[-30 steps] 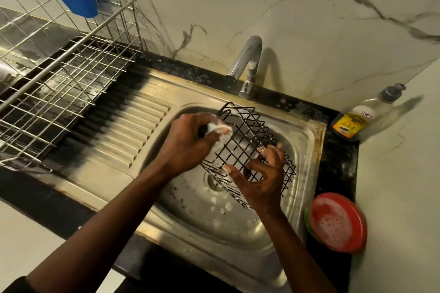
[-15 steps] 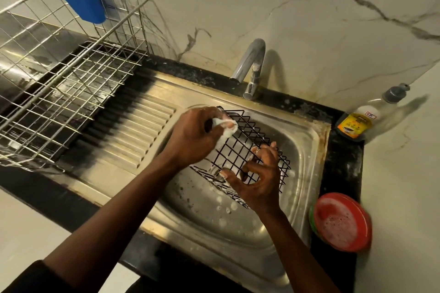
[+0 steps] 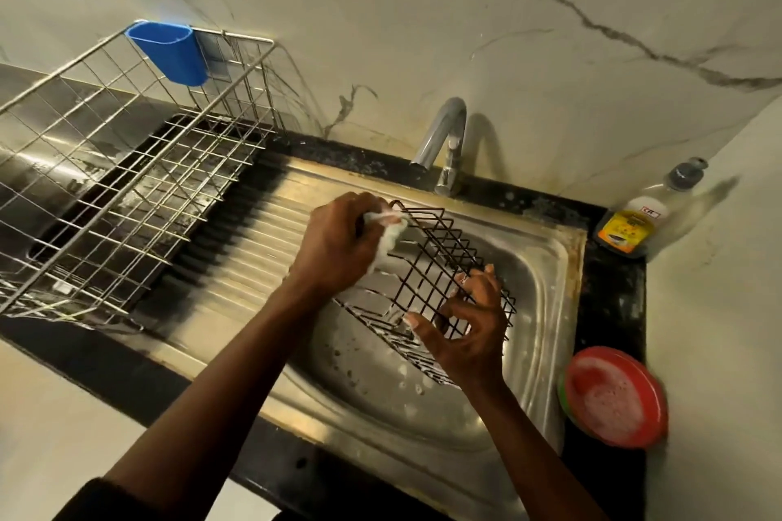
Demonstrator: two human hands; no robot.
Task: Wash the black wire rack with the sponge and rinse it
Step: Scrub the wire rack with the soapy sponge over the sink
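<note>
The black wire rack (image 3: 444, 262) sits tilted over the sink (image 3: 550, 266), far corner raised toward the tap (image 3: 444, 140) and near end low, and your grips explain the pose. Your left hand (image 3: 338, 243) is clenched round the white, sudsy sponge (image 3: 391, 235) and presses it onto the rack's upper left rim, so the wires there get scrubbed. Your right hand (image 3: 469, 326) grasps the lower right side, fingers hooked through the mesh and thumb spread along the edge; that looks like a brace, steadying the rack against the sponge's push and letting you turn it to reach fresh wires. Whether the low end rests on the basin I cannot tell. Holding it over the basin lets foam drop into the sink, where flecks of suds already lie, and keeps it under the tap for rinsing. No water shows at the spout, so judge yourself mid-wash. On the black bench (image 3: 609, 309), to your right, a red dish (image 3: 613, 398) holding foam stands near for reloading soap. Behind it a pump bottle (image 3: 634, 220) carries a yellow label with a red-and-white patch; its lettering is too small to read. Left of the sink, a steel drainer (image 3: 127, 182) with a blue cup (image 3: 173, 51) clipped to its rim awaits clean items.
</note>
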